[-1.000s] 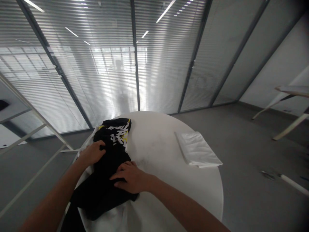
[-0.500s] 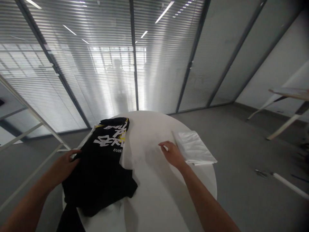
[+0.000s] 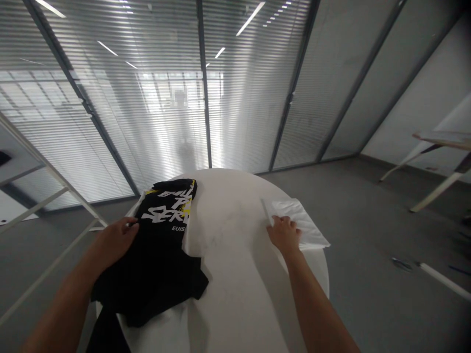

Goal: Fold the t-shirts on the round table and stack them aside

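Observation:
A black T-shirt (image 3: 158, 264) with white and yellow lettering lies on the left of a round white table (image 3: 231, 274), part of it hanging over the near edge. At its left side, my left hand (image 3: 117, 242) is closed on the fabric, with thumb and fingertips close together. Under the shirt shows a white sheet-like layer (image 3: 167, 327). On the table's right side lies a flat, wrinkled white plastic bag (image 3: 311, 228). My right hand (image 3: 285, 234) rests over the bag's left edge, palm down, fingers somewhat spread.
A white metal frame (image 3: 55, 171) stands close at the left. Glass partitions with blinds (image 3: 165, 122) rise behind the table. At the right are a wooden-topped table (image 3: 447, 141), a white tube (image 3: 443, 280) and a small metallic object (image 3: 401, 264) on the floor.
My right hand has moved right, from above the bare tabletop onto the white bag. My left hand has shifted right and slightly up along the shirt.

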A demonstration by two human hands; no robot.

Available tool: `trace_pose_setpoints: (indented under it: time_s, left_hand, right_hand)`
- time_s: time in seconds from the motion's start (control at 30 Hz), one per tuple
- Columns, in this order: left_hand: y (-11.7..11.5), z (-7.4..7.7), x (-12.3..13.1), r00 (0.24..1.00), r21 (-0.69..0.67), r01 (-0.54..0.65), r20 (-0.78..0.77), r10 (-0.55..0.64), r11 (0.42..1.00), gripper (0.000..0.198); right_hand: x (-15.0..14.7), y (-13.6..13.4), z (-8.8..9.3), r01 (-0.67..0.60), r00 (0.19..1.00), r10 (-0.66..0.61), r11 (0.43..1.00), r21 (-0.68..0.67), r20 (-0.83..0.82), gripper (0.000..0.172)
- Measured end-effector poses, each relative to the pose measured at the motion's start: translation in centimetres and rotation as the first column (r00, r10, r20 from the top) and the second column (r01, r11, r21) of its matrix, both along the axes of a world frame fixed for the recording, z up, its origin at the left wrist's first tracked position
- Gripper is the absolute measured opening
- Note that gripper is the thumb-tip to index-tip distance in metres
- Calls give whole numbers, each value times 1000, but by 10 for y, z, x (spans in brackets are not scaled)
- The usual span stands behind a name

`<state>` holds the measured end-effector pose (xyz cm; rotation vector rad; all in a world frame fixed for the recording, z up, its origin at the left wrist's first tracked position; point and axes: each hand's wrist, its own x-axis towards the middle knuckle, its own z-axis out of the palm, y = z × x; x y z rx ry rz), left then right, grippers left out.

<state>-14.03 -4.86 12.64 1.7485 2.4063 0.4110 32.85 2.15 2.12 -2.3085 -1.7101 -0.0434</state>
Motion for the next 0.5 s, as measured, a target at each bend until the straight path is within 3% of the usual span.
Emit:
trace_pose_setpoints:
  time_s: [0.13,0.2,0.27,0.37,0.43,0.5]
  left_hand:
    - [24,-1,67,991,66,137,-24,-135,988,38]
    - [37,-9,98,983,89,182,9,-184,979,34]
    - [49,-26,125,965,139,238,78,-250,961,30]
    - [61,-65,149,940,290,304,66,-336,908,29]
    - [63,-90,154,937,350,311,41,-346,884,28]
    - [61,-110,154,914,372,368,23,-405,852,27]
  right_hand:
    - [8,4,-3,-25,999,26,999,38,-21,34]
    - [10,6,-3,-20,998,24,997,68,-66,30]
    - [10,8,-4,-5,990,20,994,112,-137,27]
    - [4,11,-5,-22,939,101,972,235,-328,25]
    - [-4,12,-2,-75,792,255,942,327,-554,22]
    - [-13,11,4,-99,467,393,914,394,-792,28]
